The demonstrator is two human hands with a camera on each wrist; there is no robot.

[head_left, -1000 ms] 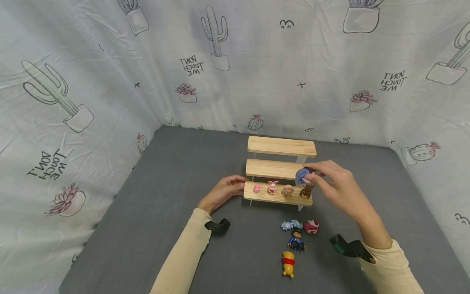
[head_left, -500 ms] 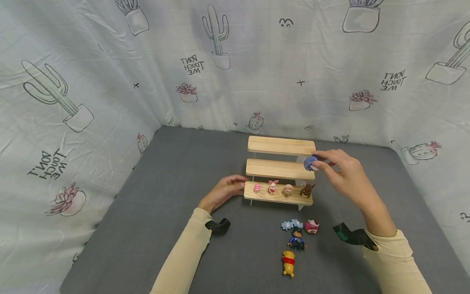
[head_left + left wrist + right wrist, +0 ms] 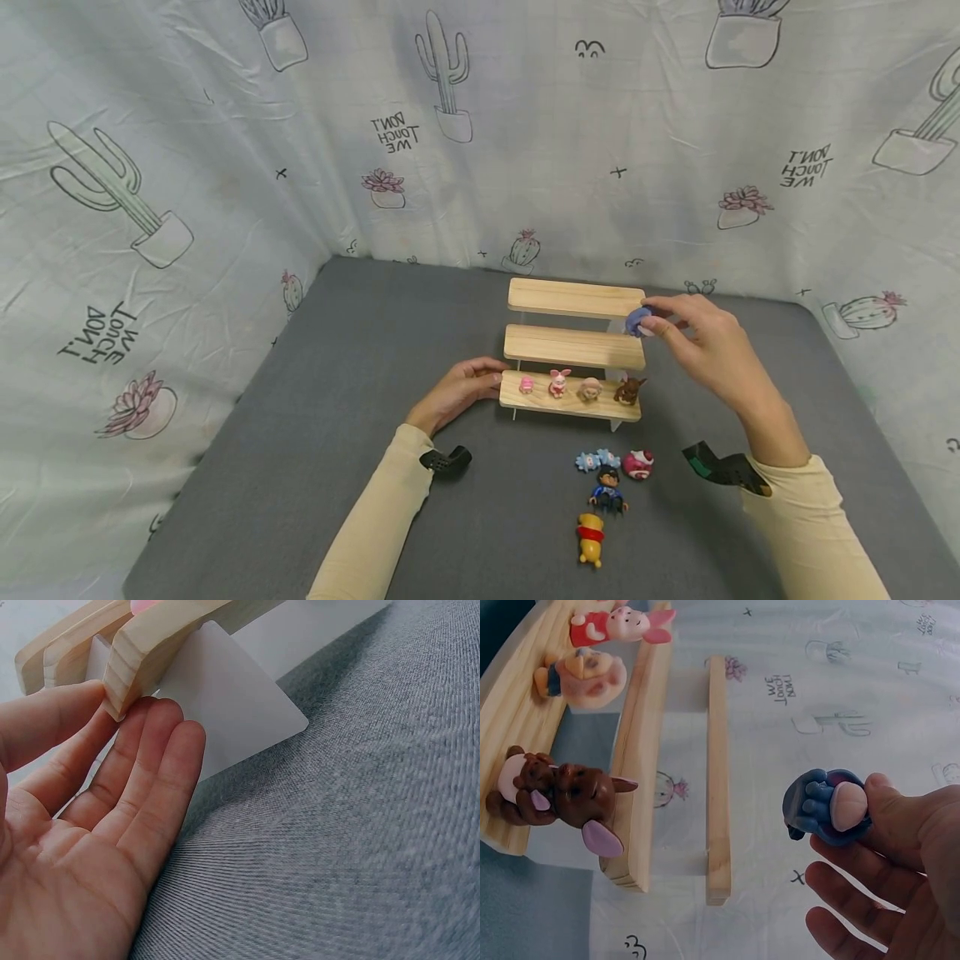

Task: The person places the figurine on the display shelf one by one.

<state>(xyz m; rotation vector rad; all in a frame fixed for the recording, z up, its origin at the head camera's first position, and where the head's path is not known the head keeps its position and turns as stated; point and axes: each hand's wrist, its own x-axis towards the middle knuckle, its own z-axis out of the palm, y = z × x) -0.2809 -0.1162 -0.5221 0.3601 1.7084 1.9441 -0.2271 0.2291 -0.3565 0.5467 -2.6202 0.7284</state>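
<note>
My right hand [image 3: 701,342] pinches a small blue donkey figurine [image 3: 821,806] with a pale muzzle between thumb and index finger. It is in the air at the right end of a three-tier wooden display shelf [image 3: 573,343], around the upper two tiers. The other right fingers are loosely bent in the right wrist view. At the shelf's left end, my left hand [image 3: 457,392] grips the lowest board [image 3: 139,664], thumb at its edge and fingertips beneath. On that board stand a pink figurine [image 3: 527,384], a piglet [image 3: 619,626], a tan-haired figurine [image 3: 589,679] and a brown kangaroo-like figurine [image 3: 562,791].
In front of the shelf on the grey cloth lie light-blue figures [image 3: 597,460], a dark-pink round figure [image 3: 638,464], a black-haired toy man [image 3: 608,492] and a yellow bear in red [image 3: 590,540]. A cactus-print curtain [image 3: 555,150] hangs behind.
My right hand has lifted the blue donkey figurine up and to the right, from over the brown figurine to beside the upper tiers. The left hand has stayed at the shelf.
</note>
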